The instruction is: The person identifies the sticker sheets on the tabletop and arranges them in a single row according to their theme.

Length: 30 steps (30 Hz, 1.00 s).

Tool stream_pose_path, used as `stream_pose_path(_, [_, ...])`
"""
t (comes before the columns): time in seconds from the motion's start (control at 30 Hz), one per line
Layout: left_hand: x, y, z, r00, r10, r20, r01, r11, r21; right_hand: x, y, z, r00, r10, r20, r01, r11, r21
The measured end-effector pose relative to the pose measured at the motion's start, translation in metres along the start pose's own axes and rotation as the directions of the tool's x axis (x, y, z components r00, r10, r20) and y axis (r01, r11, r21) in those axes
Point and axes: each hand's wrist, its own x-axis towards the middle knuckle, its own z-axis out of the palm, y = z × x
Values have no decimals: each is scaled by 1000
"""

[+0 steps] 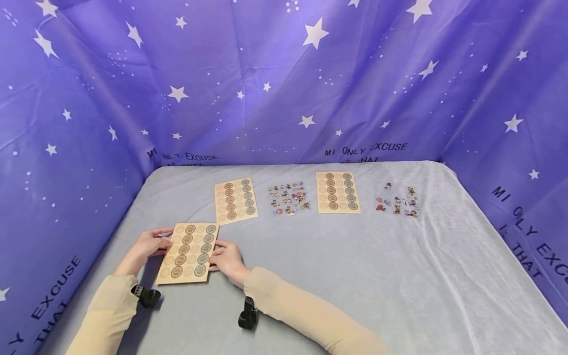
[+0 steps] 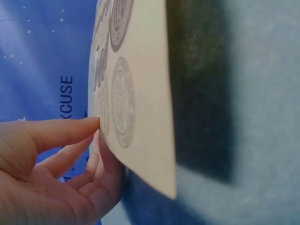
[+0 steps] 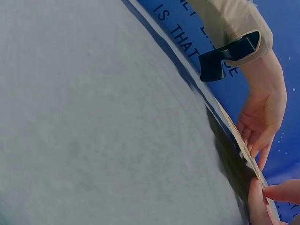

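Observation:
A tan sticker sheet (image 1: 188, 254) with columns of round seal-like prints is held by both hands at the left front of the table. Its left edge is pinched by my left hand (image 1: 150, 246), thumb on the printed face and fingers behind, as the left wrist view shows on the sheet (image 2: 145, 136). On the opposite edge my right hand (image 1: 228, 257) pinches it between thumb and fingers. In the right wrist view the sheet appears edge-on, raised off the cloth with a dark shadow beneath. The left hand (image 3: 262, 117) shows there at its far edge.
Behind, in a row, lie a similar tan sheet (image 1: 236, 201), a clear sheet of small cartoon stickers (image 1: 288, 199), another tan sheet (image 1: 338, 193) and a second clear sticker sheet (image 1: 397, 201). Grey cloth (image 1: 355, 276) covers the table. Purple star-printed curtains (image 1: 266, 59) enclose three sides.

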Motion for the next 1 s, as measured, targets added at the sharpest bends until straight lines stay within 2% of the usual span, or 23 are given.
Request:
stream_pose_path(0.13, [8, -5, -3, 999, 33, 24, -32, 999, -37, 3, 0, 0, 1000, -4, -1, 4, 1000, 3])
stream_pose_path(0.27, [5, 1, 0, 1000, -4, -1, 4, 1000, 1, 6, 0, 0, 1000, -2, 7, 2, 1000, 1])
stream_pose_path(0.5, [3, 4, 2, 998, -50, -32, 50, 998, 24, 10, -1, 1, 1000, -22, 15, 23, 998, -61])
stream_pose_path(0.67, [5, 6, 3, 997, -55, -51, 56, 998, 27, 12, -3, 2, 999, -41, 10, 42, 994, -99])
stream_pose_path(1.0, [7, 7, 3, 997, -45, -69, 47, 999, 24, 18, -3, 2, 1000, -28, 12, 29, 990, -141])
